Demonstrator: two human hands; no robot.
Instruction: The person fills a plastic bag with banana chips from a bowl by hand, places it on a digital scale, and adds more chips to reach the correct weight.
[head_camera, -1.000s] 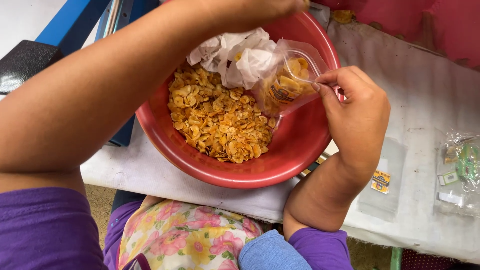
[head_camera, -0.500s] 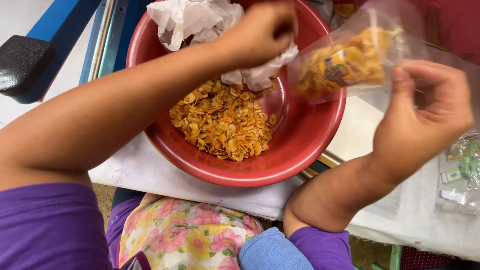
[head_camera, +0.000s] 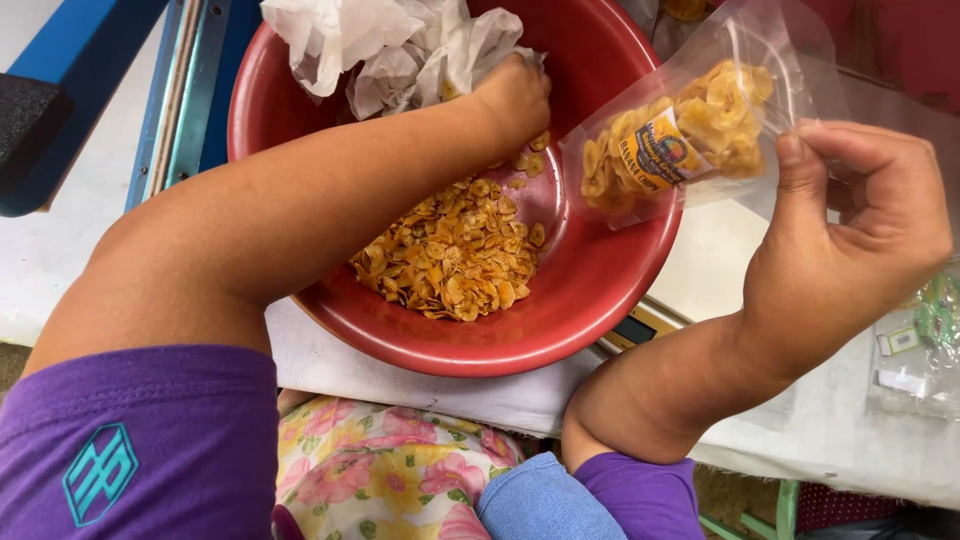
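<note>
A red round basin holds a heap of golden banana chips and crumpled white plastic at its far side. My left hand reaches into the basin, fingers closed among the white plastic and chips near the far rim. My right hand holds up a clear plastic bag partly filled with chips, with a round coloured label, above the basin's right rim.
The basin sits on a white cloth-covered table. A blue metal frame stands at the left. Clear packets with small labels lie at the right. A flat white device sits under the basin's right side.
My right hand has lifted the filled bag out of the basin and to the right. My left hand has moved deeper into the basin by the white plastic.
</note>
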